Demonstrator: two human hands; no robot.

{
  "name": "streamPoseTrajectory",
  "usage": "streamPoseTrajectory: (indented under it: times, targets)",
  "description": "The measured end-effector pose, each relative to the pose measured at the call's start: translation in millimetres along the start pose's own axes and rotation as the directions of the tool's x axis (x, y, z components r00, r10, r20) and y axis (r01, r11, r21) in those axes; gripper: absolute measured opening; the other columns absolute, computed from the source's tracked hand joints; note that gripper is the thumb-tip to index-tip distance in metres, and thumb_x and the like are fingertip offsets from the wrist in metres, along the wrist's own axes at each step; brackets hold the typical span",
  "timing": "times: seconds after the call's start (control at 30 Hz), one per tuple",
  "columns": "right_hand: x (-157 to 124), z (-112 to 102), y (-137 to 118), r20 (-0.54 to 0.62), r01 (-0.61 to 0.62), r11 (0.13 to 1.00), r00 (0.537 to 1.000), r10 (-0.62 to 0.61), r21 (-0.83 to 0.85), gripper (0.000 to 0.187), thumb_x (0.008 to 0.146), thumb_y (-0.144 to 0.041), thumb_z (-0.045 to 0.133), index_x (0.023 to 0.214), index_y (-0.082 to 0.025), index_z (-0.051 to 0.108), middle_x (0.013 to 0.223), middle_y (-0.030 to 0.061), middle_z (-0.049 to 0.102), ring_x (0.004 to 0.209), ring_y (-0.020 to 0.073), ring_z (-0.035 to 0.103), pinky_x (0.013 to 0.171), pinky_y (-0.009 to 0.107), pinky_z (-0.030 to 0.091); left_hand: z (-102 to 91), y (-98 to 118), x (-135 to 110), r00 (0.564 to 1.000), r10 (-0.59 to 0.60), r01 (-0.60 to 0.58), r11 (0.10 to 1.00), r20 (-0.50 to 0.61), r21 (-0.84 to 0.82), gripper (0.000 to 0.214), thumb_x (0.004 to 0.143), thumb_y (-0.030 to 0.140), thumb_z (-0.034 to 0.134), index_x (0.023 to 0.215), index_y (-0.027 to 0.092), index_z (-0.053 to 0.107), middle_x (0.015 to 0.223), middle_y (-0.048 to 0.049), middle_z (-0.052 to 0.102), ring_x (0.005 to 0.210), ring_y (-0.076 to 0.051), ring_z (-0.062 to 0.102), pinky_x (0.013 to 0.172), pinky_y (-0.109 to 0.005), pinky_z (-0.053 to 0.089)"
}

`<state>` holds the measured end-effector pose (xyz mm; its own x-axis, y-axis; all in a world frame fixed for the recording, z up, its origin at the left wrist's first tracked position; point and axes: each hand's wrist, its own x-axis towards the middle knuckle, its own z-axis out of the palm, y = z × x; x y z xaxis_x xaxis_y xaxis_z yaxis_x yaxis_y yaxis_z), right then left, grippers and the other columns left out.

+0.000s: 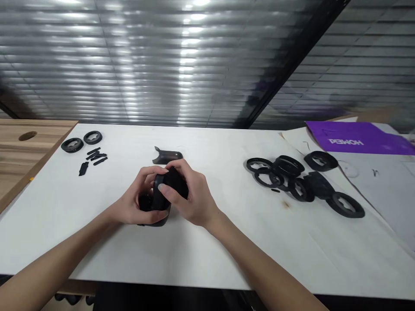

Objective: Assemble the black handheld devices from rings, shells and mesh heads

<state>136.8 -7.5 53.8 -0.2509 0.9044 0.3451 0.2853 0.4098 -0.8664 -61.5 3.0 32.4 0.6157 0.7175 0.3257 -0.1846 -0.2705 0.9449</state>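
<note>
The left hand [136,201] and right hand [191,194] are close together and clamped on a black moulded plastic ring housing [170,183], held just above the white tabletop [223,259]. The right thumb [164,188] presses on its rim. The housing's long axis tilts from the lower left, where its edge shows below the left fingers, to the upper right, where its rounded back meets the right palm. At 12 o'clock, just beyond the hands, lies a curved, dark translucent plastic piece [167,156]. Two black rings [82,141] and several small black strips [96,156] lie at 10 o'clock. At 3 o'clock, a heap of black rings [285,177] sits on a paper sheet [372,194]. A purple folder [359,137] lies at 2 o'clock, and a wooden desk surface [26,151] at 9 o'clock.
</note>
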Motion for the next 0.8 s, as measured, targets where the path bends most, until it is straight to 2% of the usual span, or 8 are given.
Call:
streamPoseTrajectory:
  times: [0.07, 0.2, 0.3, 0.4, 0.5, 0.6, 0.67, 0.8]
  targets:
    - [0.0, -2.7, -1.0, 0.027, 0.006, 1.000, 1.000, -0.007, 0.016, 0.031, 0.092, -0.048, 0.067, 0.107, -0.024, 0.056, 0.077, -0.0025, 0.063, 0.064, 0.0155, 0.058, 0.059, 0.028, 0.044, 0.0, 0.0, -0.1, 1.000, 0.002, -0.002, 1.000, 0.015, -0.003, 0.068, 0.086, 0.014, 0.080, 0.137, 0.043, 0.047, 0.122, -0.0025, 0.064, 0.077, -0.014, 0.065, 0.062, -0.023, 0.052]
    - [1.9, -12.7, -3.2, 0.105, 0.013, 0.999, 0.994, -0.018, 0.049, 0.028, 0.094, -0.046, 0.066, 0.109, -0.024, 0.057, 0.079, -0.0028, 0.063, 0.066, 0.0152, 0.057, 0.060, 0.027, 0.043, -7.3, -1.2, -2.8, 0.999, -0.032, 0.031, 0.999, 0.030, 0.019, 0.070, 0.083, 0.014, 0.082, 0.139, 0.041, 0.050, 0.111, -0.0027, 0.065, 0.074, -0.013, 0.062, 0.063, -0.024, 0.051]
    - [5.1, -21.6, -5.9, 0.197, -0.024, 0.998, 0.980, 0.014, 0.051, 0.025, 0.095, -0.046, 0.066, 0.107, -0.025, 0.060, 0.076, -0.0036, 0.062, 0.065, 0.0149, 0.056, 0.060, 0.027, 0.041, -18.1, 1.8, -4.4, 0.985, -0.147, 0.146, 0.989, 0.091, 0.016, 0.071, 0.081, 0.015, 0.083, 0.141, 0.037, 0.051, 0.111, -0.0052, 0.065, 0.079, -0.017, 0.067, 0.067, -0.028, 0.056]
    - [9.2, -31.7, -7.6, 0.259, -0.088, 0.994, 0.964, 0.067, 0.068, 0.026, 0.096, -0.050, 0.067, 0.101, -0.024, 0.065, 0.075, -0.0031, 0.061, 0.066, 0.0147, 0.054, 0.060, 0.027, 0.040, -30.8, 8.7, -3.2, 0.951, -0.265, 0.269, 0.963, 0.160, 0.001, 0.074, 0.081, 0.018, 0.084, 0.145, 0.035, 0.050, 0.109, -0.0071, 0.067, 0.087, -0.023, 0.071, 0.071, -0.033, 0.059]
    - [13.8, -43.7, -5.2, 0.246, -0.138, 0.968, 0.966, 0.084, 0.210, 0.038, 0.097, -0.058, 0.061, 0.090, -0.022, 0.069, 0.068, -0.0029, 0.051, 0.058, 0.0127, 0.044, 0.053, 0.028, 0.034, -40.0, 16.4, 0.3, 0.916, -0.358, 0.371, 0.928, 0.184, -0.042, 0.076, 0.080, 0.020, 0.084, 0.145, 0.034, 0.047, 0.111, -0.0087, 0.069, 0.089, -0.026, 0.074, 0.072, -0.034, 0.061]
    - [17.3, -50.8, 3.1, 0.228, -0.204, 0.915, 0.965, 0.128, 0.348, 0.043, 0.098, -0.060, 0.059, 0.091, -0.020, 0.073, 0.062, -0.0038, 0.042, 0.052, 0.0112, 0.032, 0.047, 0.027, 0.024, -40.4, 21.8, 4.7, 0.902, -0.395, 0.427, 0.878, 0.173, -0.218, 0.075, 0.079, 0.025, 0.083, 0.143, 0.034, 0.045, 0.111, -0.0078, 0.068, 0.085, -0.029, 0.076, 0.069, -0.038, 0.063]
    - [18.8, -48.5, 10.6, 0.245, -0.247, 0.891, 0.956, 0.160, 0.382, 0.045, 0.098, -0.060, 0.061, 0.099, -0.019, 0.077, 0.062, -0.0027, 0.046, 0.052, 0.0110, 0.032, 0.046, 0.028, 0.022, -37.2, 22.4, 6.7, 0.903, -0.396, 0.429, 0.836, 0.164, -0.343, 0.077, 0.078, 0.029, 0.082, 0.144, 0.035, 0.043, 0.109, -0.0073, 0.067, 0.080, -0.029, 0.077, 0.065, -0.040, 0.064]
    - [21.7, -33.7, 23.3, 0.327, -0.339, 0.819, 0.924, 0.198, 0.463, 0.058, 0.099, -0.068, 0.055, 0.110, -0.017, 0.081, 0.078, 0.0057, 0.069, 0.051, 0.0096, 0.029, 0.046, 0.029, 0.024, -35.4, 15.7, 5.8, 0.887, -0.417, 0.459, 0.745, 0.200, -0.484, 0.078, 0.082, 0.037, 0.072, 0.152, 0.035, 0.038, 0.107, -0.0089, 0.066, 0.076, -0.031, 0.075, 0.046, -0.037, 0.061]
